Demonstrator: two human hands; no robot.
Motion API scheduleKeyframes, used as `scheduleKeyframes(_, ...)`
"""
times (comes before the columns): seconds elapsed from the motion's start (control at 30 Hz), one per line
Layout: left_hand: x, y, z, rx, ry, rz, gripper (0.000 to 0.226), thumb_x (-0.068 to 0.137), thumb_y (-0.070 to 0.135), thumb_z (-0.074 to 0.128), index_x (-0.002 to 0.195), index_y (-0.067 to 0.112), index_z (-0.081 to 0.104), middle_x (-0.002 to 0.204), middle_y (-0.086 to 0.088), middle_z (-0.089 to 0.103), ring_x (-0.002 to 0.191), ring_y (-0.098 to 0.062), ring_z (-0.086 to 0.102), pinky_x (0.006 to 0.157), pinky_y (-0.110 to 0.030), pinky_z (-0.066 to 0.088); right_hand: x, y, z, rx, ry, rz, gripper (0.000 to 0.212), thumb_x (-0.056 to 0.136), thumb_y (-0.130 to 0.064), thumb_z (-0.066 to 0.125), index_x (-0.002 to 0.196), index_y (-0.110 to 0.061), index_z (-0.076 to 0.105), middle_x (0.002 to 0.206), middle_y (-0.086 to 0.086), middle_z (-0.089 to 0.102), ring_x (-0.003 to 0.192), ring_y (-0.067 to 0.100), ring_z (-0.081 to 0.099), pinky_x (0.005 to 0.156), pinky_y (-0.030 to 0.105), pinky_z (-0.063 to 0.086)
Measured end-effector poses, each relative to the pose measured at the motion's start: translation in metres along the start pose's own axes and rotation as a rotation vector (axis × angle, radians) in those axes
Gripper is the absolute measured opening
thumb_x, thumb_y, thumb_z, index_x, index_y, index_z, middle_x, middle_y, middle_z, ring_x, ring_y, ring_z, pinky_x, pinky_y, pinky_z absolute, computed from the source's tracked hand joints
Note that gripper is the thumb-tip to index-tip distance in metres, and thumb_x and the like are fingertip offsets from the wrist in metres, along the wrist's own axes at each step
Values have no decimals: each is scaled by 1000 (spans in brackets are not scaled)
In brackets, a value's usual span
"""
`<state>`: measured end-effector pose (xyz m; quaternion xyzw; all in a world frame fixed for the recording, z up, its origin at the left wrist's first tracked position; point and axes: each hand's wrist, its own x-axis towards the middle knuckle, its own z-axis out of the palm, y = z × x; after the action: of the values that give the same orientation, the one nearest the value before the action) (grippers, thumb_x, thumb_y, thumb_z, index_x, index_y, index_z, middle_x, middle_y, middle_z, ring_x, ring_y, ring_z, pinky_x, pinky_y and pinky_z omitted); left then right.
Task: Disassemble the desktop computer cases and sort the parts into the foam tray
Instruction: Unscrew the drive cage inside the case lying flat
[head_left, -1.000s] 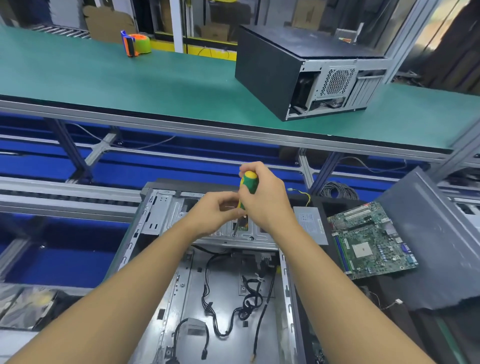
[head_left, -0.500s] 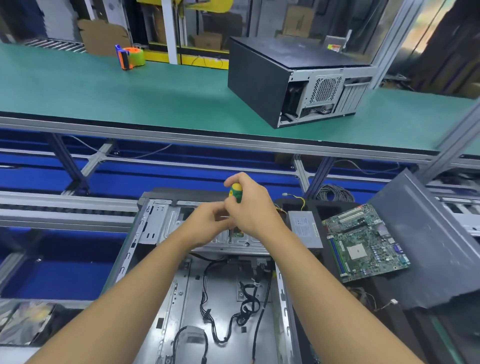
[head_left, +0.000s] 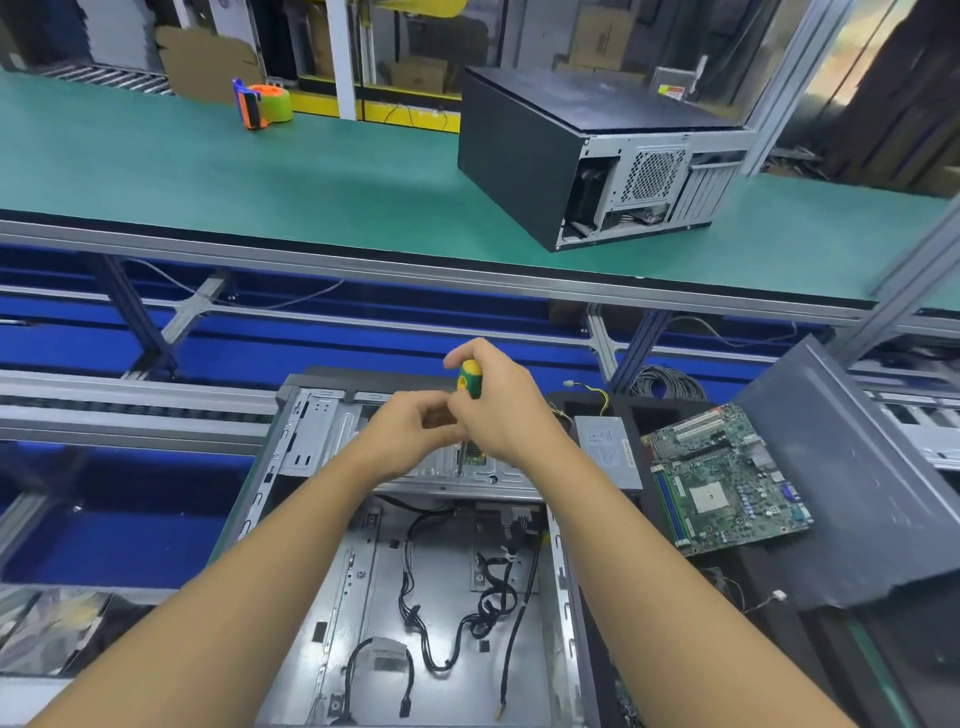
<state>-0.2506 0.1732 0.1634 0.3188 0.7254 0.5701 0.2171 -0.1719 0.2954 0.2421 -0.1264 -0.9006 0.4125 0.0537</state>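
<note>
Two cases (head_left: 519, 150) (head_left: 384, 597), one motherboard (head_left: 727, 478), one screwdriver (head_left: 470, 376)

Workstation surroundings. A green-topped bench (head_left: 208, 171) runs across the upper field, edged by an aluminium rail (head_left: 311, 260) and carried on grey diagonal struts (head_left: 127, 312). Beneath it, blue panels (head_left: 130, 525) line the lower tier, with a coil of grey cable (head_left: 667, 382) near a strut at right. Beyond the bench stand a white post (head_left: 345, 57), a yellow rail (head_left: 405, 109), a roller track (head_left: 104, 78) at far left, a leaning cardboard sheet (head_left: 208, 62) and cardboard boxes (head_left: 597, 44). An aluminium upright (head_left: 789, 78) rises at right. Lighting is even and bright.
</note>
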Motion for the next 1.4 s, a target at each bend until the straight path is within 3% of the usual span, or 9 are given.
scheduleKeyframes(0.1,4,1,4,127,106,4,24,73,17,83,77,33,65,69,13,68,62,0,60,57,-10,45,-1,0,4,-105,61,-16,18,95,-39,62,111,-32,62,114,-1,42,114,19,35,87,31,35)
scheduleKeyframes(0.23,7,1,8,181,22,-31,30,74,25,81,100,25,64,95,-3,71,91,-22,67,85,-43,56,1,2,2,-142,127,-39,20,101,-26,56,119,-30,66,106,-1,44,110,21,44,88,29,37)
scheduleKeyframes(0.4,5,2,0,87,-51,17,20,90,7,71,89,27,69,82,19,73,78,8,65,71,-8,45,4,-1,-4,-37,-2,-21,41,93,-1,48,126,-25,53,127,-4,49,109,15,50,89,32,46)
scheduleKeyframes(0.6,12,-1,6,71,11,-16,23,77,16,81,87,24,61,75,6,67,69,-4,60,66,-20,48,5,2,5,-174,84,29,29,96,-51,55,114,-29,54,115,-2,39,112,18,38,83,36,42)
scheduleKeyframes(0.83,0,-10,10,62,130,-11,29,77,32,79,78,28,51,71,11,50,61,-6,42,57,-17,36,10,2,-1,-202,34,6,32,94,-10,50,123,-24,51,117,-2,46,110,25,45,80,34,39)
scheduleKeyframes(1.0,-29,-27,-4,-27,-289,-478,47,99,39,58,55,24,52,49,5,42,43,-13,39,43,-22,29,12,4,-4,-254,13,1,12,96,-39,53,96,-28,51,105,-4,48,103,24,44,69,35,39)
scheduleKeyframes(1.1,-40,-38,-1,62,-442,-804,49,96,58,53,96,10,65,79,-6,68,69,-20,66,55,-29,54,14,4,-2,-404,90,-47,24,101,-48,46,99,-27,57,105,-1,52,103,26,46,74,38,39)
scheduleKeyframes(1.2,-43,-58,18,-163,-286,-885,71,87,64,63,126,6,54,123,-14,68,103,-24,70,82,-36,59,14,4,1,-259,14,-82,24,102,-21,46,122,-27,58,117,2,52,108,25,39,82,35,35)
scheduleKeyframes(1.4,-35,-80,64,-930,294,-771,32,84,16,79,108,1,64,93,-14,77,93,-25,70,76,-34,61,10,3,-1,-92,-14,14,12,93,-19,53,105,-23,52,118,0,41,110,25,43,71,34,42)
